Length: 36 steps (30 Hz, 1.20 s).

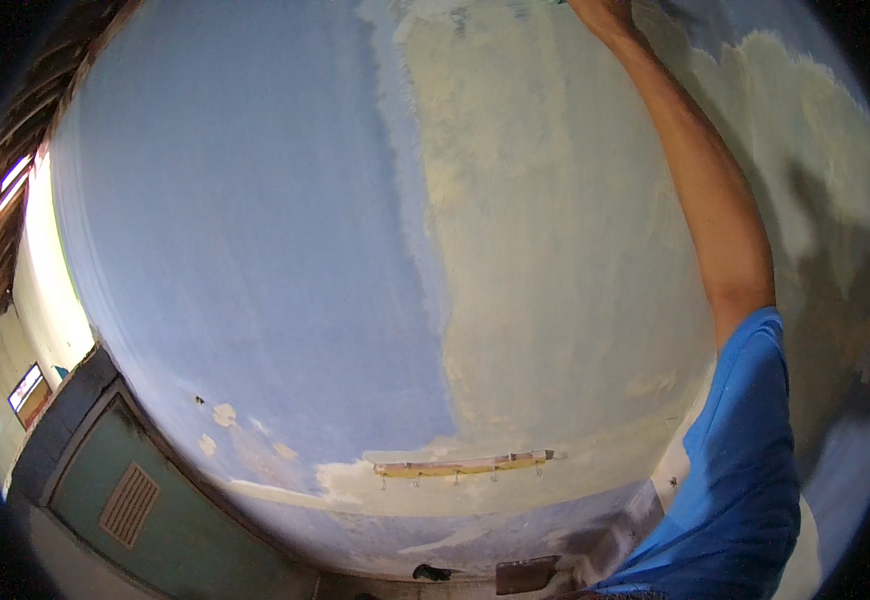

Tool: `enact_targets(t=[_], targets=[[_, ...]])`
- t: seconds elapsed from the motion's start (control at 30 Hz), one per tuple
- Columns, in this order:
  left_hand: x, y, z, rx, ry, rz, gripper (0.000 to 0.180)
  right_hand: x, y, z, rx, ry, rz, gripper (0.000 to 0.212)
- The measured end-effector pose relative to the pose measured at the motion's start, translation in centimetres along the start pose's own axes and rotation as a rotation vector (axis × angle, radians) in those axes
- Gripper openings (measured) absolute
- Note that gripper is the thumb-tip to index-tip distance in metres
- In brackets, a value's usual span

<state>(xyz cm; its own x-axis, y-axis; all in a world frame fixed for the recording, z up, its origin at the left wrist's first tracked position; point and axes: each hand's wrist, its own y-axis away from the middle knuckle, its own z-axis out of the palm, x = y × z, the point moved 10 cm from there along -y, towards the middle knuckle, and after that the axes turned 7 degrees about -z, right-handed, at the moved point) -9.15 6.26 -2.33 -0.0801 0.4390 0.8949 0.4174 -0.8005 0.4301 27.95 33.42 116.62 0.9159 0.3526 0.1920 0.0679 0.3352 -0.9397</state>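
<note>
My right hand (605,14) is raised high against the wall at the top edge, with the bare forearm and blue sleeve (745,450) below it. The picture's edge cuts off most of its fingers. They look closed round something, of which only a small greenish bit shows; I cannot make out what it is. Around the hand the wall has a pale yellowish coat (545,250) with brushy, ragged edges. To the left lies the blue painted part of the wall (245,230). My left hand is out of view.
A yellowish hook rail (460,466) is fixed low on the wall, near flaked paint patches (225,416). At lower left stands a green door (105,470) with a slatted vent (130,505). Roof thatch (5,220) runs along the upper left. Dark items lie at the bottom.
</note>
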Motion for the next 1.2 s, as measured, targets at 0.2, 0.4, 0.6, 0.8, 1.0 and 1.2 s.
enact_targets(t=[0.2, 0.4, 0.6, 0.8, 1.0, 1.2], targets=[[0.4, -0.8, 0.7, -0.025, -0.011, 0.018, 0.036, -8.0, 5.1, -1.3, -0.078, -0.266, -0.750, 0.026], [-0.4, -0.5, 0.5, -0.006, -0.019, 0.018, 0.036, -8.2, 9.6, -1.7, -0.530, -0.136, -0.525, 0.022], [-0.8, 0.4, -0.6, 0.023, -0.038, 0.014, 0.036, -5.6, 2.0, 0.2, -0.711, -0.174, -0.163, 0.036], [-0.4, -0.5, 0.3, -0.006, -0.078, 0.055, 0.036, -1.3, -5.3, -0.6, -0.363, -0.064, -0.167, 0.038], [-0.5, 0.6, -0.7, 0.085, -0.311, 0.222, 0.036, -2.8, 3.5, -3.2, -0.241, -0.224, -0.381, 0.027], [-3.6, 0.1, 0.9, -0.097, 0.207, -0.211, 0.054, -5.3, 13.6, -6.7, -0.421, -0.250, -0.475, 0.021]])
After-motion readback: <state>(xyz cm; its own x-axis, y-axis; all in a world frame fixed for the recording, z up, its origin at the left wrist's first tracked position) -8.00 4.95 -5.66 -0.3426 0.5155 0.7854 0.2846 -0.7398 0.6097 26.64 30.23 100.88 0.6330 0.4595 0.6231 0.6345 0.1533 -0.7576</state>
